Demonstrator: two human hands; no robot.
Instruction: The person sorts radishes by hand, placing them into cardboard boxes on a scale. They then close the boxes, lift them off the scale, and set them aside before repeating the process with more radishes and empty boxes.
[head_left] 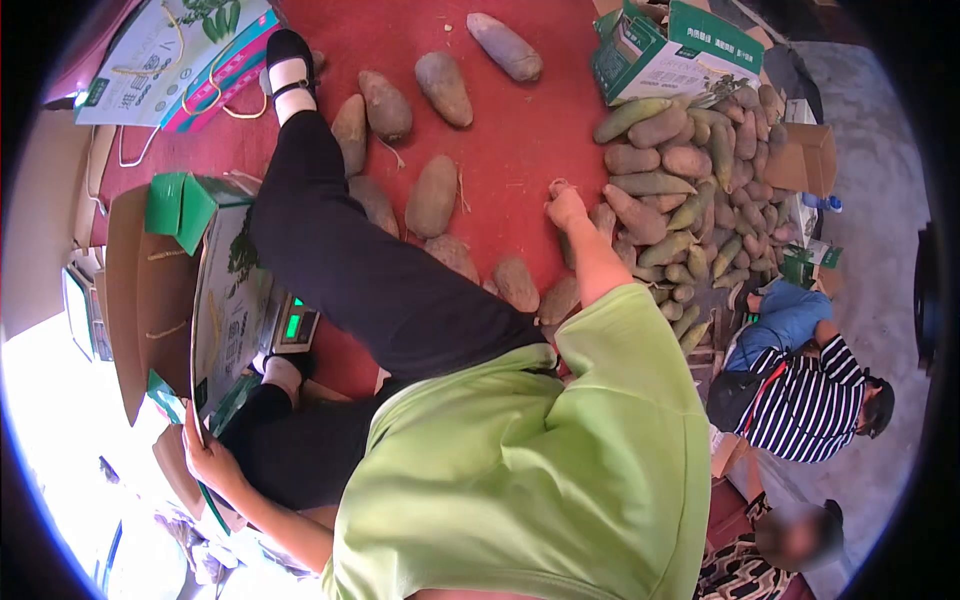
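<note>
One grip, the left hand (210, 462), clasps the edge of the printed carton (228, 300) by the scale (294, 326), likely steadying it, while the right hand (567, 207) curls near heaped radishes (660, 158), its hold impossible to tell.

Single camera, head-worn, close above wearer's green shirt (530, 480); faces forward and down, wide, round-edged, across red floor (550, 125) toward heaped roots (685, 161).

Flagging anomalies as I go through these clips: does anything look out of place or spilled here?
Only mildly: several tubers lie scattered on the red surface, apart from the large heap on the right. That looks untidy, though I cannot tell whether they spilled or were laid there. No clear damage shows.
</note>
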